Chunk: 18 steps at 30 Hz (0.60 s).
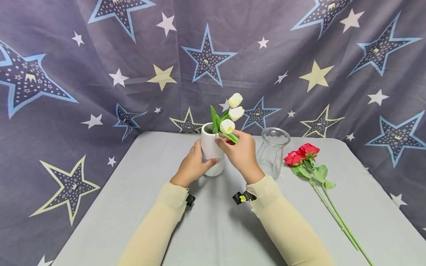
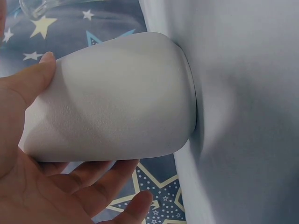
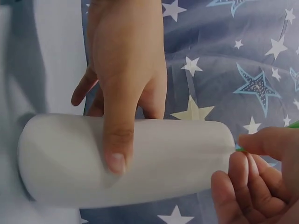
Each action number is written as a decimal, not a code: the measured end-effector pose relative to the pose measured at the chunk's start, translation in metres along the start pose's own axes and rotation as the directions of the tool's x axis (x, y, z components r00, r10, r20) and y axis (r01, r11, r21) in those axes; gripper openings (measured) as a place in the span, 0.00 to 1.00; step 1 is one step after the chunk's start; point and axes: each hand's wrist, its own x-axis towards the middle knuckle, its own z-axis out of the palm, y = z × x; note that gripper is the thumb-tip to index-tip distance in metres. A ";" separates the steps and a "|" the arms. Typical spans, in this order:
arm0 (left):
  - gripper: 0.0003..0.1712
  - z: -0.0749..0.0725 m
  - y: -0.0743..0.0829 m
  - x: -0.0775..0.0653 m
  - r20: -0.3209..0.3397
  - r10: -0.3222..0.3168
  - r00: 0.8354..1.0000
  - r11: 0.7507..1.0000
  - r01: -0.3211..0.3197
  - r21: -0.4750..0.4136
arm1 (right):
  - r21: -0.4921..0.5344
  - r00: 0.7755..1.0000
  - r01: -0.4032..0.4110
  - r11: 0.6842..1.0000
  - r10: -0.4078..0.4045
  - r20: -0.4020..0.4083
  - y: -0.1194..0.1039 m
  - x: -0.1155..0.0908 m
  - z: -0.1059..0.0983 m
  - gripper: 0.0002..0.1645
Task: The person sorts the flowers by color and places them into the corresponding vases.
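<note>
A white vase (image 1: 212, 149) stands upright on the grey table. My left hand (image 1: 191, 166) grips it from the left, thumb across the near side, and the fingers reach round behind it. In the left wrist view, that hand's fingers (image 2: 107, 184) show curving along the vase's side. White artificial tulips (image 1: 236, 113) with green leaves lean out of the vase's mouth to the right. My right hand (image 1: 244, 155) pinches them low, right at the rim. Only a bit of green (image 3: 240, 150) shows between thumb and fingers in the right wrist view; the stems' lower ends are hidden.
A clear glass vase (image 1: 275, 137) stands just right of my right hand. Two red roses (image 1: 301, 154) with long green stems lie on the table (image 1: 110, 221) further right. A star-patterned curtain (image 1: 186, 92) hangs behind the table and at its sides.
</note>
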 end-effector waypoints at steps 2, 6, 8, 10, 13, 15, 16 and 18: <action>0.63 0.000 0.002 0.001 0.002 0.006 1.000 1.000 -0.006 0.000 | -0.016 1.000 0.024 1.000 -0.024 0.015 0.000 -0.004 -0.008 0.06; 0.63 -0.001 0.002 0.005 0.004 0.006 1.000 1.000 -0.006 0.012 | -0.047 0.997 0.071 0.996 -0.069 0.042 0.000 -0.013 -0.030 0.06; 0.63 -0.001 0.001 0.005 0.000 0.003 1.000 1.000 -0.003 0.020 | -0.061 0.995 0.080 0.995 -0.077 0.059 0.002 -0.018 -0.040 0.06; 0.63 -0.002 0.001 0.005 -0.002 0.001 1.000 1.000 -0.001 0.019 | -0.086 0.994 0.078 0.993 -0.072 0.077 0.003 -0.024 -0.050 0.07; 0.63 -0.002 0.000 0.004 0.001 -0.001 1.000 1.000 0.001 0.005 | -0.113 0.993 0.070 0.991 -0.059 0.101 0.006 -0.033 -0.063 0.07; 0.63 -0.002 -0.001 0.004 0.011 -0.002 1.000 1.000 0.003 -0.006 | -0.136 0.993 0.066 0.989 -0.051 0.111 0.009 -0.038 -0.072 0.07; 0.64 -0.001 -0.001 0.004 0.015 -0.005 1.000 1.000 0.005 -0.008 | -0.141 0.992 0.065 0.988 -0.049 0.114 0.010 -0.041 -0.076 0.08; 0.64 0.000 -0.002 0.004 0.019 -0.010 1.000 1.000 0.010 -0.001 | -0.160 0.992 0.061 0.985 -0.042 0.118 0.013 -0.045 -0.083 0.08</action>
